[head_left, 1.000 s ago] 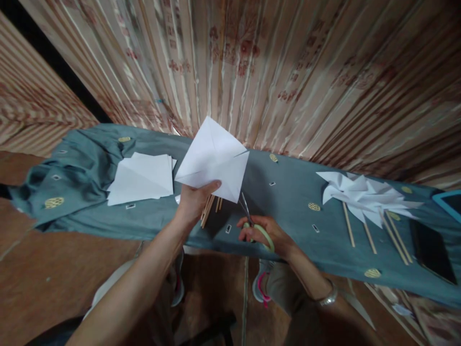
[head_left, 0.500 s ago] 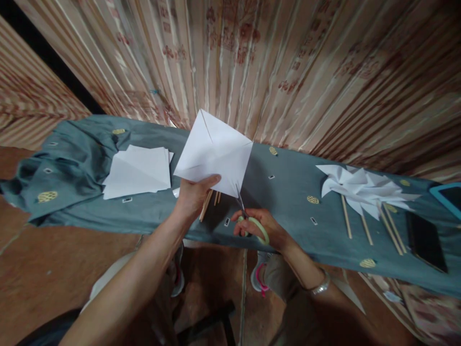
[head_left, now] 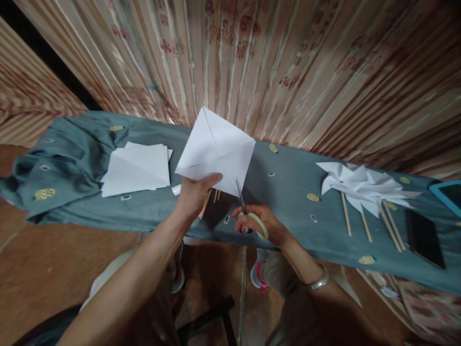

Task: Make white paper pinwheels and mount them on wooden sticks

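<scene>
My left hand (head_left: 194, 194) grips a square white sheet of paper (head_left: 218, 149) by its lower edge, thumb on top. Slits run inward from the paper's corners. My right hand (head_left: 260, 223) is closed around the light green handles of a pair of scissors (head_left: 259, 225). The blades reach into the paper's lower right corner. Below the sheet, several thin wooden sticks (head_left: 205, 204) lie partly hidden beside my left hand. A small white cylindrical thing (head_left: 176, 190) lies left of that hand, mostly covered.
A stack of white paper (head_left: 137, 168) lies on the left of the blue-green cloth (head_left: 288, 202). To the right are white paper pinwheels (head_left: 360, 182) on wooden sticks, a black phone-like slab (head_left: 425, 239) and a blue-framed device (head_left: 446, 194). A pleated curtain (head_left: 230, 62) hangs behind.
The paper and both hands have shifted only slightly. The scissors remain at the lower right corner, and the view has moved a little.
</scene>
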{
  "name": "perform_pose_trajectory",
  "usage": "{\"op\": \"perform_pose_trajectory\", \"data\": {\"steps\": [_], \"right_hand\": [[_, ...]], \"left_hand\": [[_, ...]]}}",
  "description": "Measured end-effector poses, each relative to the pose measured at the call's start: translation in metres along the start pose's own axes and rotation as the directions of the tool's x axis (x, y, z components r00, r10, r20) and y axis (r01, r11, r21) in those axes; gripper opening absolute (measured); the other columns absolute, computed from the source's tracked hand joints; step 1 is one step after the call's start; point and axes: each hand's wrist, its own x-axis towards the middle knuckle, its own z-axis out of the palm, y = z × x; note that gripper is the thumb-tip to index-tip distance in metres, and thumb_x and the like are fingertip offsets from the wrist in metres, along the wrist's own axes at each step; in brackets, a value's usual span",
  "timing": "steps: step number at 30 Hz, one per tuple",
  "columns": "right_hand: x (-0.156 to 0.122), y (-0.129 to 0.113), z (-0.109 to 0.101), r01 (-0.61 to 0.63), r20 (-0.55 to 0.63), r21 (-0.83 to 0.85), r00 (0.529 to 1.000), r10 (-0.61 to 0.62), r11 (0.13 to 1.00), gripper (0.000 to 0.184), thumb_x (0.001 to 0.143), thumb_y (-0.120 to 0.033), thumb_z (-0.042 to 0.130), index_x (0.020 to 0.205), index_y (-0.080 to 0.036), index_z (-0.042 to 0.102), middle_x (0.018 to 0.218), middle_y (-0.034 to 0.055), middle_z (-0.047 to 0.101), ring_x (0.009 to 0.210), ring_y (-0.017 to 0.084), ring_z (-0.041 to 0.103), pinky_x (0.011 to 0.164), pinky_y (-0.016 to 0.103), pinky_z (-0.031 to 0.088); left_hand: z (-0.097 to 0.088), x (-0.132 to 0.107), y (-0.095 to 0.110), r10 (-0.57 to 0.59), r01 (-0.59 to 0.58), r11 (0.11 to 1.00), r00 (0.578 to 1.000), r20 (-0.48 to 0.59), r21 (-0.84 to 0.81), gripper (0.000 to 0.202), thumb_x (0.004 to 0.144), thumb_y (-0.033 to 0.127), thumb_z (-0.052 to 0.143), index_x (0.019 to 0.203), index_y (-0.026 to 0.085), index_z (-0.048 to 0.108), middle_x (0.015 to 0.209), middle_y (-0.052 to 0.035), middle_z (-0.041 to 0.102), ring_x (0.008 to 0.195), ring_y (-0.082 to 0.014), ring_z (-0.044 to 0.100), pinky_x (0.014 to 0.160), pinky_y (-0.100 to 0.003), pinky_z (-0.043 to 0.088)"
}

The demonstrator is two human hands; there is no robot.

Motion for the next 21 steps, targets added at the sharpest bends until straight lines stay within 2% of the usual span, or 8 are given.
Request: {"op": "perform_pose_trajectory", "data": {"steps": [15, 21], "right_hand": [[0.0007, 0.0019, 0.0005, 0.006, -0.015, -0.031, 1.000, -0.007, 1.000, 0.049, 0.068, -0.062, 0.068, 0.080, -0.015, 0.065, 0.064, 0.0024, 0.064, 0.056, 0.010, 0.051, 0.051, 0.021, 0.039], [0.0013, 0.0035, 0.0007, 0.001, -0.022, -0.036, 1.000, -0.002, 0.999, 0.047, 0.067, -0.060, 0.070, 0.081, -0.015, 0.066, 0.062, 0.0013, 0.063, 0.054, 0.010, 0.053, 0.052, 0.021, 0.041]], "left_hand": [[0.0002, -0.0020, -0.0006, -0.026, 0.026, 0.999, 1.000, -0.008, 0.028, 0.058, 0.057, 0.020, 0.076, 0.113, 0.014, 0.061, 0.093, -0.0087, 0.072, 0.088, -0.0253, 0.067, 0.085, -0.040, 0.053], [0.0003, -0.0007, 0.0001, 0.009, -0.008, 0.999, 1.000, -0.030, 0.034, 0.062, 0.055, 0.018, 0.077, 0.115, 0.015, 0.060, 0.096, -0.0074, 0.072, 0.088, -0.0223, 0.066, 0.086, -0.036, 0.051]]}}
